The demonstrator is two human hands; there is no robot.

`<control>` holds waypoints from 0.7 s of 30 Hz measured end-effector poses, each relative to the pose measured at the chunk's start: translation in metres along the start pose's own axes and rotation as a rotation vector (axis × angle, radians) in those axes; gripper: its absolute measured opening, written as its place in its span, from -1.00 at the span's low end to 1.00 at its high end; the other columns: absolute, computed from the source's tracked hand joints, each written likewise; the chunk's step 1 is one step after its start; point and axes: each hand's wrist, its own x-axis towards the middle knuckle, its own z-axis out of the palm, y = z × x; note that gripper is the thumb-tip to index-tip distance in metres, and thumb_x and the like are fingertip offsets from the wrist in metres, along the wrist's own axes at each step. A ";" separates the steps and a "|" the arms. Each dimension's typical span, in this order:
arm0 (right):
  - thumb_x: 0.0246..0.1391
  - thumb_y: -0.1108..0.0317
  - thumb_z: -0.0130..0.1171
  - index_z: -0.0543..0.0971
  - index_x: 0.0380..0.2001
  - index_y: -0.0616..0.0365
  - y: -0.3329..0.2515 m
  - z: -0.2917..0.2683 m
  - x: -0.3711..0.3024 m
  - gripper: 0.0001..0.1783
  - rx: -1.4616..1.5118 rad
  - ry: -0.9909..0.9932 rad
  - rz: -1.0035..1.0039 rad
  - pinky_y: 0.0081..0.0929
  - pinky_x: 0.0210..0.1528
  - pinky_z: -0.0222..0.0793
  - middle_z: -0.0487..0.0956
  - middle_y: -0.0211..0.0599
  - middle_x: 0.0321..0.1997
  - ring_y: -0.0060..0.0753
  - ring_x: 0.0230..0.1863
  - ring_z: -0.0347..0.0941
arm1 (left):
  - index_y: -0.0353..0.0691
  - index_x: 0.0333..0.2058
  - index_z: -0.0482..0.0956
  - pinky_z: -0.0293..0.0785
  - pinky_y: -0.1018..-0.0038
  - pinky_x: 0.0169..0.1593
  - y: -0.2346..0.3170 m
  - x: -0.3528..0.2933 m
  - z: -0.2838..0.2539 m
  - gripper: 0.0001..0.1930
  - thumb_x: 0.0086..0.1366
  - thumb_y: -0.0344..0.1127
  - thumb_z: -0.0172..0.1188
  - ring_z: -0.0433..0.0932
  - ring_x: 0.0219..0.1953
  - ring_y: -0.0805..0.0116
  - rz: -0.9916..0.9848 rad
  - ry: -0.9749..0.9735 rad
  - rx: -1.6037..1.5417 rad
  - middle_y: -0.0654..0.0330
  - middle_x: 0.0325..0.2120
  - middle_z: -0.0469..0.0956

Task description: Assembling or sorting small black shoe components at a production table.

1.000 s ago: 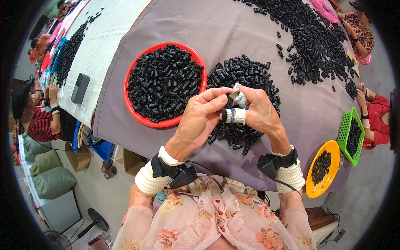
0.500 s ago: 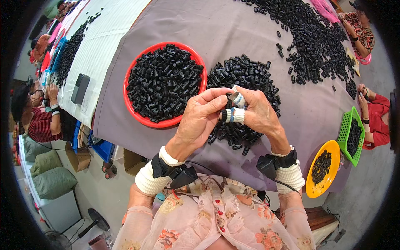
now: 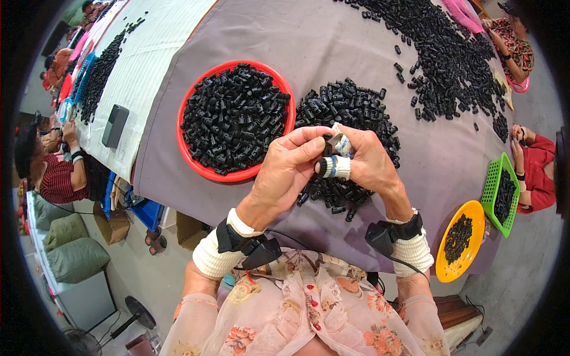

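One small black part (image 3: pixel 327 146) is pinched by the left hand (image 3: pixel 282 169), near one black pile (image 3: pixel 349 102); what is grasped by the right hand (image 3: pixel 375 159) cannot be told.

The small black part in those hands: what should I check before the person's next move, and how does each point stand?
1. Left hand grips the small black part: ok, held at the thumb and fingertips.
2. Right hand is close to the part: ok, its fingers come up beside it.
3. White finger wraps cover right-hand digits: ok, cloth shows on two.
4. The part's whole surface is visible: not ok, fingers cover much of it.
5. The part is free of flaws: cannot tell, too small and hidden.
6. Red basin rests on the table: ok.
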 end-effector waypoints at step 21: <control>0.03 0.30 0.14 0.47 -0.43 0.12 0.017 -0.030 -0.023 -0.87 0.205 0.151 0.273 -0.71 -0.58 0.13 0.37 -0.62 -0.63 -0.79 -0.62 0.19 | -0.26 -0.32 0.54 0.40 0.49 -0.30 0.035 -0.004 -0.041 -0.80 0.01 -0.49 0.21 0.47 -0.40 0.34 0.640 0.134 1.421 0.16 -0.47 0.48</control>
